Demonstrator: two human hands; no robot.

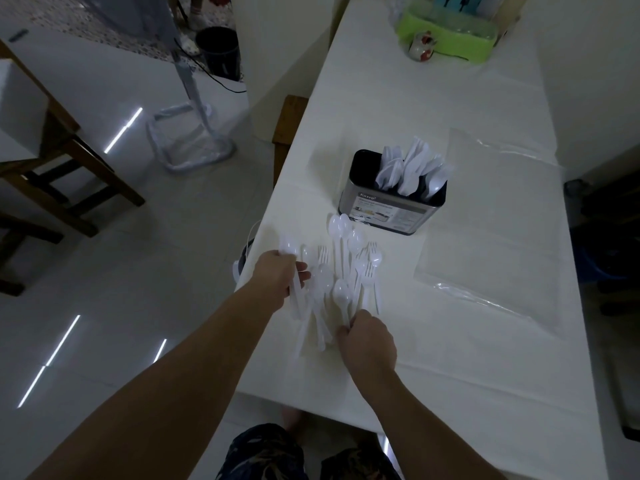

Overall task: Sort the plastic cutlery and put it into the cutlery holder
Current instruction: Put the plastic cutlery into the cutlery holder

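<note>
Left hand (282, 273) grips several utensils; right hand (367, 339) pinches a spoon handle (343, 308). Best gather like pieces before the far cutlery holder (388, 206).

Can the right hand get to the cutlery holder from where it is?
Probably yes. The right hand is at the near end of the cutlery pile, and the cutlery holder stands just beyond it on the table, with only low, flat cutlery between them.

A clear plastic sheet (491, 216) lies flat on the white surface (433, 105), right of and beyond the right hand (369, 341). A lime-green plastic tray (446, 39) sits far beyond. A dark wooden chair (52, 157) stands left of the left hand (280, 275).
</note>
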